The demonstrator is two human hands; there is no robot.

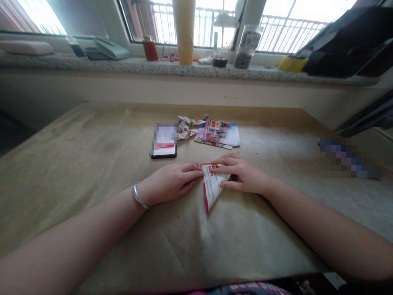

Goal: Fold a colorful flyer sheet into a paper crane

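A folded piece of printed paper [211, 189], white with red edges and pointed toward me, lies on the tan table [92, 164]. My left hand [170, 182], with a silver bracelet at the wrist, rests palm down beside it, fingertips touching the paper's top left corner. My right hand [242, 174] presses on the paper's upper right part, fingers together and thumb tucked against its edge.
Beyond my hands lie a phone [164, 141], small folded paper figures [187, 127] and a stack of colourful leaflets [219, 133]. A stone windowsill [123, 67] at the back carries a red cup, a tall yellow cylinder, jars and a yellow sponge. A blurred object lies at the right.
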